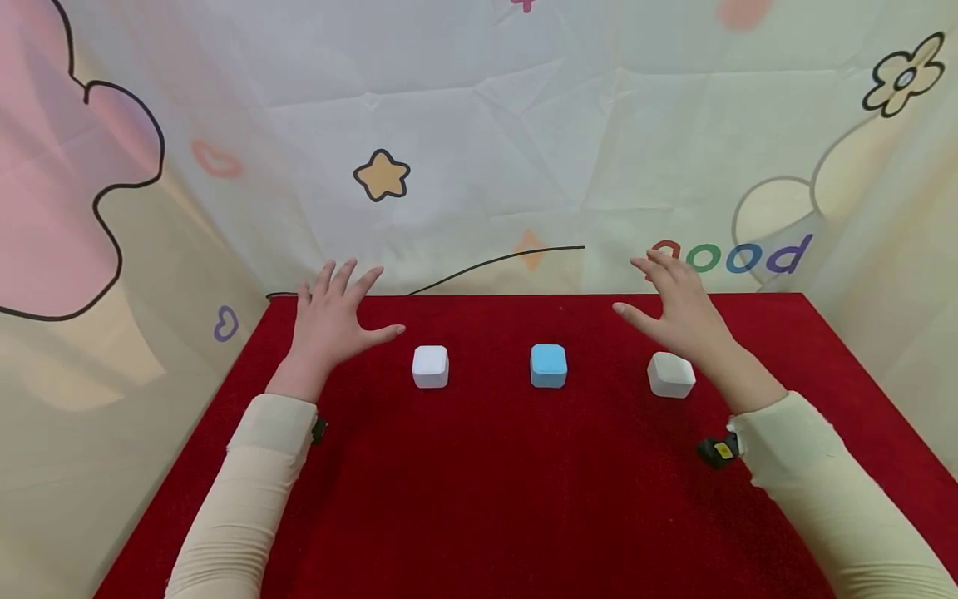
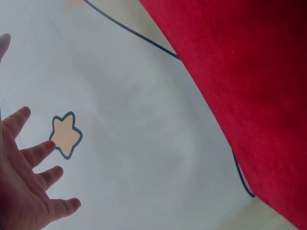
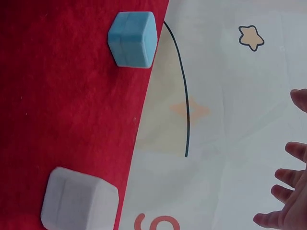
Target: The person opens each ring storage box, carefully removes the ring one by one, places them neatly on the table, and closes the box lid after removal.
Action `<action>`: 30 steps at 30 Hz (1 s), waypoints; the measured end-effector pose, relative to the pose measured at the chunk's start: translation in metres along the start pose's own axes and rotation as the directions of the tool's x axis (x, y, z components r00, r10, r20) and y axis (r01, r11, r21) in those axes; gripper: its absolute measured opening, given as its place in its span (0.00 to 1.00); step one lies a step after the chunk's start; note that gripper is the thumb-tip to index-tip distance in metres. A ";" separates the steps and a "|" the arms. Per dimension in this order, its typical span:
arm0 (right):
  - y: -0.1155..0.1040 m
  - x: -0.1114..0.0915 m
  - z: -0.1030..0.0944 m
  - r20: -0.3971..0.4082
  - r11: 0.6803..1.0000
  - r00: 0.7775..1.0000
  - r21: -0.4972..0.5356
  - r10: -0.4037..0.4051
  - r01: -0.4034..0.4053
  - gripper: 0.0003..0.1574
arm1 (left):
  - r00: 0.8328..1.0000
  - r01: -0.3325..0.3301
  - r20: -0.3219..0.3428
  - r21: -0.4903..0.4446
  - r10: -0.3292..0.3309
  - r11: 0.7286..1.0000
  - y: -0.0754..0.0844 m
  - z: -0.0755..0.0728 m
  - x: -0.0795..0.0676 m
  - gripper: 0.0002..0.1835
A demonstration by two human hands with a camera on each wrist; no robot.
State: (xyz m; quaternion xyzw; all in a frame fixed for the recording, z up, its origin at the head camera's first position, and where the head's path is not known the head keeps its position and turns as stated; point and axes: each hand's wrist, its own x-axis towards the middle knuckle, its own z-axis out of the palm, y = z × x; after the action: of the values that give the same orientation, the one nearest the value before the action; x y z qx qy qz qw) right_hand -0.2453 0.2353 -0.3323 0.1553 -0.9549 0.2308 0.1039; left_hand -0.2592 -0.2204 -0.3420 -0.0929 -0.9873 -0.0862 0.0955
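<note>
Three small rounded blocks sit in a row on a red cloth-covered table (image 1: 479, 499). On the left is a white block (image 1: 430, 367), in the middle a light blue block (image 1: 549, 366), and on the right another white block (image 1: 671, 374). My left hand (image 1: 332, 320) is raised with fingers spread, left of the left white block and holding nothing. The right hand (image 1: 684, 312), also spread and holding nothing, hovers above and behind the right white block. In the right wrist view the blue block (image 3: 133, 40) and a white block (image 3: 79, 199) both show.
A pale printed curtain (image 1: 479, 166) hangs behind the table's far edge and along both sides. It carries a star, flowers and coloured letters. A dark wrist camera (image 1: 718, 450) is strapped at the right sleeve cuff.
</note>
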 end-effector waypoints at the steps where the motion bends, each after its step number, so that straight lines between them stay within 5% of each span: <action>1: -0.001 0.000 0.001 0.004 1.000 1.000 0.002 0.002 -0.002 0.46 | 1.000 -0.001 0.000 -0.004 0.001 1.000 -0.001 0.001 -0.001 0.50; 30: -0.030 0.000 0.042 0.035 0.988 0.999 0.151 0.004 -0.009 0.46 | 0.999 0.036 0.040 -0.074 -0.033 0.997 -0.012 0.024 -0.023 0.48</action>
State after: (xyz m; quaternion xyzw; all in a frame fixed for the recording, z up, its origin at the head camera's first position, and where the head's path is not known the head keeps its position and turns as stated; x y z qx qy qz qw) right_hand -0.2408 0.1903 -0.3566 0.1635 -0.9367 0.3004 0.0745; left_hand -0.2438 -0.2309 -0.3714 -0.0810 -0.9865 -0.1231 0.0715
